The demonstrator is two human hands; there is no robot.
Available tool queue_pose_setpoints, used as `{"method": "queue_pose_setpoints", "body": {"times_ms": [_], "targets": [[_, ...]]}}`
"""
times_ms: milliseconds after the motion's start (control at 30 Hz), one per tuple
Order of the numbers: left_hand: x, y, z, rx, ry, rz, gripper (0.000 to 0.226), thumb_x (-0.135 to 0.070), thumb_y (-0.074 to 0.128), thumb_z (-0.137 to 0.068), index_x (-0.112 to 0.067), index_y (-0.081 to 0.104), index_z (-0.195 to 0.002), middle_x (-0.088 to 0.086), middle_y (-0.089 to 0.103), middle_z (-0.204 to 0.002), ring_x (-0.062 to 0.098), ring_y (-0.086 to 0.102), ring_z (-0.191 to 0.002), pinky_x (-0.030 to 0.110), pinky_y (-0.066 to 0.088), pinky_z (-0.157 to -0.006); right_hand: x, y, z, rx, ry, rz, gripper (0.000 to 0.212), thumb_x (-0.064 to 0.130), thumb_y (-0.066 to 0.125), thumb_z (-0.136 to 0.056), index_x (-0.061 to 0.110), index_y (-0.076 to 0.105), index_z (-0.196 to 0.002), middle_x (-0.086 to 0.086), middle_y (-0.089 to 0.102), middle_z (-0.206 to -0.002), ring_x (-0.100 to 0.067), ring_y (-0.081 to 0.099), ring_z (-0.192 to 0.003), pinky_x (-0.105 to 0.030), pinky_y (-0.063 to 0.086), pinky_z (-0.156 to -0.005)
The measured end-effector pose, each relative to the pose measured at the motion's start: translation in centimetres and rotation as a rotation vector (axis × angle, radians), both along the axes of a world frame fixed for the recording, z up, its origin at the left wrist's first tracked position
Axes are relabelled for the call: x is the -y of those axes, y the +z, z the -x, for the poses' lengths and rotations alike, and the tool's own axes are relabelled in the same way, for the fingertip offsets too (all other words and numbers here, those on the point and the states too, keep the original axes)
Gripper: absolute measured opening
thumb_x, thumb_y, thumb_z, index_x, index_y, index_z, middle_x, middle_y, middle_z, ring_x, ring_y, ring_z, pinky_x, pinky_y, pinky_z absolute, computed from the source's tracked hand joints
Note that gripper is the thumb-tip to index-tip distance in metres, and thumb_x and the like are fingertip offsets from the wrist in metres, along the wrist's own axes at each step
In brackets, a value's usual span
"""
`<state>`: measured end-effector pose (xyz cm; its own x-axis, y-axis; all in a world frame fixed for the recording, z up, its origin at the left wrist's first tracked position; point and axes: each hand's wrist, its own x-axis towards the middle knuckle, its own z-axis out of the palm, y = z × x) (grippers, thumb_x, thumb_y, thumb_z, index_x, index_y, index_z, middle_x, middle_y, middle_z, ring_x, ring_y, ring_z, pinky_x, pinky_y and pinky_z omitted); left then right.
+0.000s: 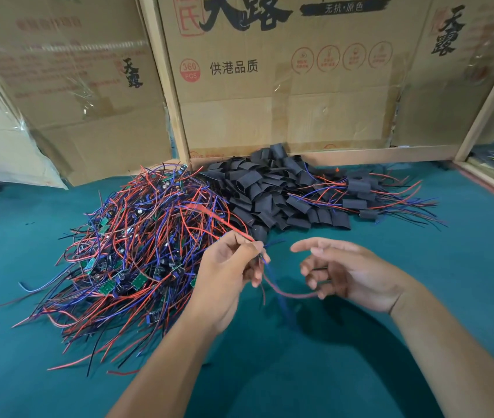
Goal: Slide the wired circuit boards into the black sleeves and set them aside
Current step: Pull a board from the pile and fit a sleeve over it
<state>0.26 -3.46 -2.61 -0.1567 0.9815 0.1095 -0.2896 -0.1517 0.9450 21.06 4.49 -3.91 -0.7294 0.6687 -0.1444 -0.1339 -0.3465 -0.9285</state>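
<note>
The wired circuit board (262, 257) pinched in the left hand (230, 267) at frame centre looks light, its small dark board likely best gripped by the edges since the limp red and blue leads trail toward the loosely spread, empty right hand (342, 273).

black sleeves (273, 191), red-blue wires (137, 245), teal table (420, 267)

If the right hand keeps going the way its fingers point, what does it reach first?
The right hand points left, toward the left hand, which pinches a wired board's leads. It would probably meet the looping red wire or those fingers first; depth is unclear.
</note>
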Motion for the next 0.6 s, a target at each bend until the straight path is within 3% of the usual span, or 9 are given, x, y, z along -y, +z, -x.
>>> {"method": "queue_pose_setpoints", "body": {"times_ms": [167, 367, 600], "targets": [[0.5, 0.9, 0.3, -0.288, -0.041, -0.106, 0.020, -0.024, 0.069, -0.081, -0.007, 0.060, -0.082, 0.005, 0.065, -0.066, 0.013, 0.045, -0.049, 0.021, 0.040, -0.049, -0.1, -0.4, 0.4, -0.011, -0.083, -0.001, 0.030, 0.021, 0.062, -0.089, 0.010, 0.066, -0.117, -0.012, 0.064, -0.087, -0.021, 0.061, -0.068, -0.030, 0.052, -0.058], [1.1, 0.9, 0.7, -0.505, -0.194, -0.093, 0.024, -0.032, 0.070, -0.084, -0.008, 0.069, -0.082, 0.001, 0.066, -0.066, 0.015, 0.048, -0.055, 0.023, 0.042, -0.053, 1.5, -0.3, 2.4, -0.080, -0.129, -0.200, 0.020, 0.028, 0.063, -0.089, 0.010, 0.063, -0.097, -0.006, 0.060, -0.076, -0.017, 0.055, -0.063, -0.027, 0.044, -0.053], [0.2, 0.9, 1.4, -0.574, -0.341, 0.074, 0.040, -0.037, 0.067, -0.089, 0.003, 0.067, -0.086, 0.006, 0.067, -0.067, 0.015, 0.052, -0.054, 0.021, 0.045, -0.054, 2.1, -0.4, 2.7, -0.022, -0.180, -0.261, 0.009, 0.019, 0.070, -0.084, 0.018, 0.066, -0.076, -0.007, 0.061, -0.066, -0.017, 0.055, -0.054, -0.024, 0.042, -0.046]]}}
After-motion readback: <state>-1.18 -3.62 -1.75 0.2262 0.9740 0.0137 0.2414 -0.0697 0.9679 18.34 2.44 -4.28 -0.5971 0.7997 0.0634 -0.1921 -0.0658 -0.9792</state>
